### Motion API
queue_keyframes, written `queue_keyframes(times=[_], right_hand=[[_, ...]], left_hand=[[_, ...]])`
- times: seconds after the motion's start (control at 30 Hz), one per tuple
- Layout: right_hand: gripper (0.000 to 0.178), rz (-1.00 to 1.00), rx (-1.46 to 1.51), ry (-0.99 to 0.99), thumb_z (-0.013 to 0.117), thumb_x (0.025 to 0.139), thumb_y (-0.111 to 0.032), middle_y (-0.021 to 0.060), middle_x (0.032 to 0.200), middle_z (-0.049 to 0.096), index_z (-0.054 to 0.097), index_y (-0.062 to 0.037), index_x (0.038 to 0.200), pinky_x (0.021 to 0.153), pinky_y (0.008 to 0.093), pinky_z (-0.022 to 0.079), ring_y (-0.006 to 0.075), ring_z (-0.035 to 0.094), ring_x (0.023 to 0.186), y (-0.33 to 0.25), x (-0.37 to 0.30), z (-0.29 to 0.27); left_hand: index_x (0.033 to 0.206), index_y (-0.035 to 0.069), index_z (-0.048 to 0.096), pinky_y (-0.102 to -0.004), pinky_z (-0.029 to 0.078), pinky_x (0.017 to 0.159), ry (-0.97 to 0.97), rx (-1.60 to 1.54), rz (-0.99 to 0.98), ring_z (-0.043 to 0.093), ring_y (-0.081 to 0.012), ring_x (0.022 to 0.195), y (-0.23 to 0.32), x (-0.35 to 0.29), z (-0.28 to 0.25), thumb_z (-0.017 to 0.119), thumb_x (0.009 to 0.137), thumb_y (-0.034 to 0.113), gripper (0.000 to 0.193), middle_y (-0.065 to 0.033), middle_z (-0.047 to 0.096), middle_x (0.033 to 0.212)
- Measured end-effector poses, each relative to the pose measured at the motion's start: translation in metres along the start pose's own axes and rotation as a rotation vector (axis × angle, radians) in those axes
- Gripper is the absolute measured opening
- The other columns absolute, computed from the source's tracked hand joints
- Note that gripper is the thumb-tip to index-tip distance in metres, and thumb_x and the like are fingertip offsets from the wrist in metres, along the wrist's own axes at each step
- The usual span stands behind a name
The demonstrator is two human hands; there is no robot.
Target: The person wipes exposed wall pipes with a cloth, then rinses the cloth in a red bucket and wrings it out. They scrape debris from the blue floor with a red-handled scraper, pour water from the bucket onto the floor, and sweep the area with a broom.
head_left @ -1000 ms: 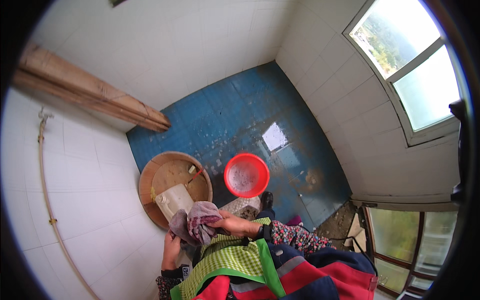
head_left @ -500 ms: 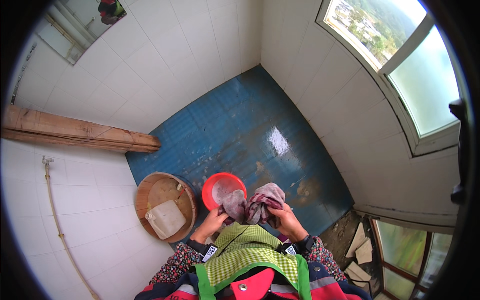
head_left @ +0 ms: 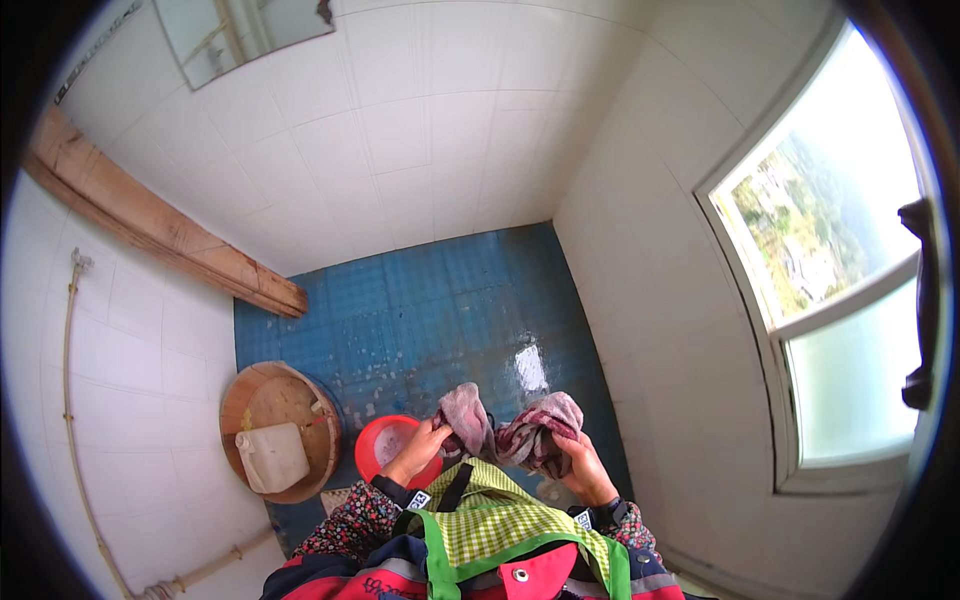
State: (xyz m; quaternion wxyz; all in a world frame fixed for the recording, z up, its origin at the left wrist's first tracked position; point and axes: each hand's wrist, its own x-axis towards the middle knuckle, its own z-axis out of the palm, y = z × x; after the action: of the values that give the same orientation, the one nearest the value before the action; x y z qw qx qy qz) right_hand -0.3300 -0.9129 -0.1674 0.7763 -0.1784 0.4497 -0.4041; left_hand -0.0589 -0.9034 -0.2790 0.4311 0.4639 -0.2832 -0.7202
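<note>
Both my hands grip a damp-looking cloth (head_left: 512, 437), grey-pink with dark red patches, bunched and twisted between them. My left hand (head_left: 424, 447) is closed round its left end, which stands up above my fingers. My right hand (head_left: 583, 463) is closed on the thicker right bundle, where the cloth folds over itself. Just left of the cloth, on the floor, is a red plastic basin (head_left: 372, 440) with cloudy, sudsy liquid (head_left: 395, 441) in it. My left hand and forearm overlap the basin's right side.
A round wooden tub (head_left: 232, 405) with a whitish plastic jug (head_left: 272, 458) stands left of the basin on the blue floor (head_left: 420, 290). A thick wooden beam (head_left: 170, 225) juts from the left. A tap (head_left: 82, 260) with a hose is on the left wall; a window (head_left: 850, 300) is at right.
My view has turned, shifting the tub and basin left and down. My hands hold the cloth a little farther apart, and its left end now points upward.
</note>
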Motion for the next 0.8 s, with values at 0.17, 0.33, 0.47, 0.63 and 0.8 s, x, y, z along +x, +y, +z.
queue_keyframes(times=[0.17,0.33,0.47,0.63,0.8], right_hand=[[0.032,0.046,-0.181,-0.152,0.051,0.094,-0.012,0.0096,0.113,0.064,0.055,0.0008,0.123,0.088,0.0342,0.051,0.0203,0.063,0.100,-0.069,0.069,0.010],[0.029,0.079,-0.178,-0.218,0.051,0.094,-0.014,0.0104,0.100,0.067,0.056,0.0017,0.118,0.077,0.0355,0.056,0.0220,0.066,0.086,-0.108,0.140,0.031],[0.033,0.167,-0.251,-0.294,0.052,0.093,-0.019,0.0138,0.098,0.066,0.055,0.0016,0.119,0.071,0.0408,0.058,0.0276,0.067,0.082,-0.124,0.199,0.047],[0.032,0.338,-0.393,-0.478,0.052,0.093,-0.024,0.0111,0.088,0.066,0.058,0.0013,0.112,0.055,0.0357,0.053,0.0231,0.065,0.070,-0.141,0.284,0.084],[0.030,0.379,-0.472,-0.666,0.050,0.094,-0.012,0.0136,0.111,0.065,0.055,0.0032,0.119,0.089,0.0407,0.052,0.0279,0.064,0.100,-0.146,0.378,0.151]], left_hand=[[0.118,0.000,0.059,-0.0258,0.049,0.075,0.095,0.001,0.124,0.059,-0.0076,0.085,0.023,0.051,-0.001,0.050,0.099,0.016,0.027,0.0014,0.064,0.103],[0.110,0.004,0.063,-0.0242,0.048,0.066,0.219,-0.032,0.170,0.057,-0.0052,0.075,0.046,0.082,-0.014,0.051,0.098,0.020,0.023,0.0033,0.064,0.089],[0.105,0.002,0.062,-0.0272,0.046,0.061,0.410,0.048,0.167,0.053,-0.0066,0.069,0.059,0.094,-0.035,0.054,0.097,0.026,0.027,0.0030,0.060,0.081],[0.096,-0.001,0.062,-0.0299,0.044,0.060,0.629,0.135,0.176,0.053,-0.0088,0.068,0.084,0.089,-0.061,0.052,0.097,0.027,0.030,0.0003,0.061,0.076],[0.101,0.000,0.064,-0.0321,0.048,0.064,0.931,0.292,0.155,0.059,-0.0140,0.068,0.130,0.081,-0.084,0.052,0.097,0.028,0.030,-0.0051,0.064,0.076]])
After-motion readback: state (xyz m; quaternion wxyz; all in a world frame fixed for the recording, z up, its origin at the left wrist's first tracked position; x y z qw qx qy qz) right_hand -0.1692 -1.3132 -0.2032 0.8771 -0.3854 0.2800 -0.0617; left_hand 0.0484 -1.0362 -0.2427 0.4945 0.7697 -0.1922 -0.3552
